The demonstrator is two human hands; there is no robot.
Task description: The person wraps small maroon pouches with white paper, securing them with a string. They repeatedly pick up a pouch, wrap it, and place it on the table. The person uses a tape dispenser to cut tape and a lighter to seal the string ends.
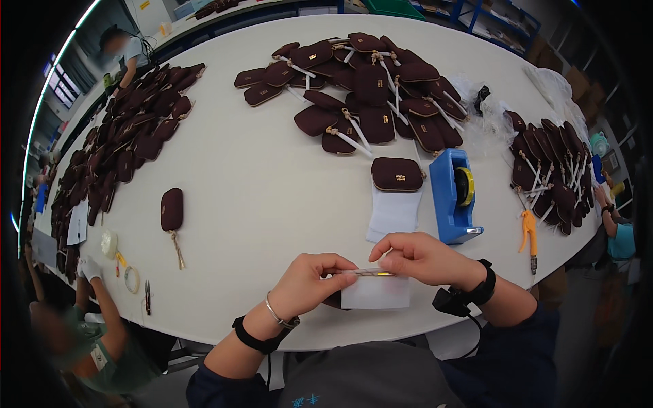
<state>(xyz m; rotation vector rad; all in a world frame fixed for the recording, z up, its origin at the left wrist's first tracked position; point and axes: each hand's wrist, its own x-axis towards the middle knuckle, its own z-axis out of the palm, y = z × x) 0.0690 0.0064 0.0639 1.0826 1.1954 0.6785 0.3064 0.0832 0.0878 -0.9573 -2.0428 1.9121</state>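
Observation:
A white sheet of paper (375, 295) lies at the table's near edge, its far edge rolled into a thin tube. My left hand (307, 280) pinches the left end of that roll between thumb and fingers. At the other end, my right hand (427, 258) has its thumb and fingertips closed on the roll, where a small yellow strip shows. Part of a dark maroon pouch peeks out beneath my left fingers. Beyond my hands, another maroon zip pouch (396, 175) rests on a stack of white paper (393, 216). A blue tape dispenser (445, 200) stands beside the stack.
Maroon pouches (373, 85) with white paper tubes are heaped at the back; more piles (136, 129) lie left and right (554, 170). A single pouch (172, 209), snips (147, 298), a tape roll (132, 279) and an orange air gun (528, 234) lie about. Co-workers sit around the table.

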